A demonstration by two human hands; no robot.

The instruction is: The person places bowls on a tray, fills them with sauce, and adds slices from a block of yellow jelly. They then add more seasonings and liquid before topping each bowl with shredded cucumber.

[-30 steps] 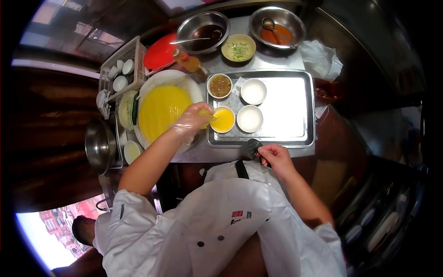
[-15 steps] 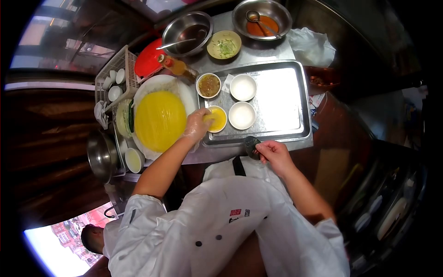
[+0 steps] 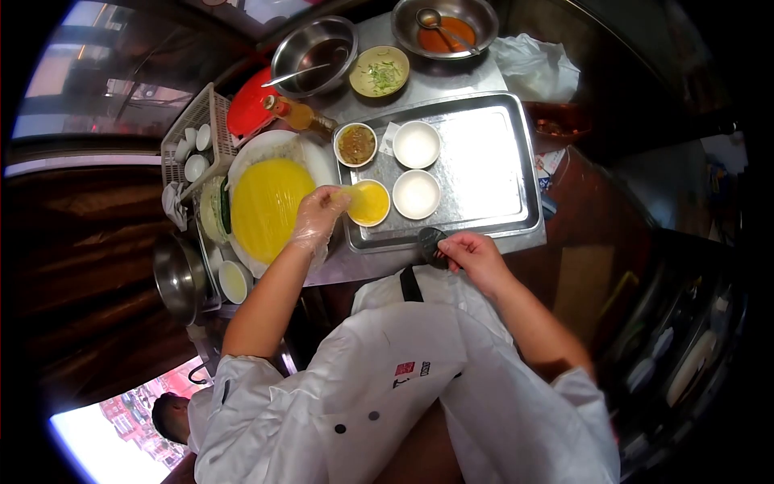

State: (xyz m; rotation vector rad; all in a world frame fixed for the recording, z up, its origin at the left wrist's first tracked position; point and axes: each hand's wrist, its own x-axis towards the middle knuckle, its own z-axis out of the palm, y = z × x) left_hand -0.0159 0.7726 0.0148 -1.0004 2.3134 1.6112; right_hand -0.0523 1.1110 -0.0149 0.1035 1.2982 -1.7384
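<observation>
My left hand (image 3: 317, 214), in a clear plastic glove, has its fingers pinched at the left rim of a small white bowl of yellow food (image 3: 372, 203). A pale yellow, translucent bit shows at the fingertips, too small to make out. To the left lies a big yellow round (image 3: 271, 206) on a white plate (image 3: 316, 157). My right hand (image 3: 477, 260) grips a dark, flat, rounded object (image 3: 432, 244) in front of the tray's near edge. Two white bowls (image 3: 417, 144) (image 3: 417, 194) and a bowl of brown food (image 3: 356, 145) stand on the metal tray (image 3: 476, 235).
Behind the tray are a steel bowl of orange sauce (image 3: 446, 36), a steel bowl with dark contents (image 3: 310, 56), a bowl of green shreds (image 3: 381, 75) and a bottle (image 3: 298, 115). A basket of cups (image 3: 197, 141) stands left. Another person's head (image 3: 169, 416) shows lower left.
My left hand has drawn back leftward from over the yellow food to the bowl's rim. My right hand still holds the dark object, and the whole view has shifted slightly.
</observation>
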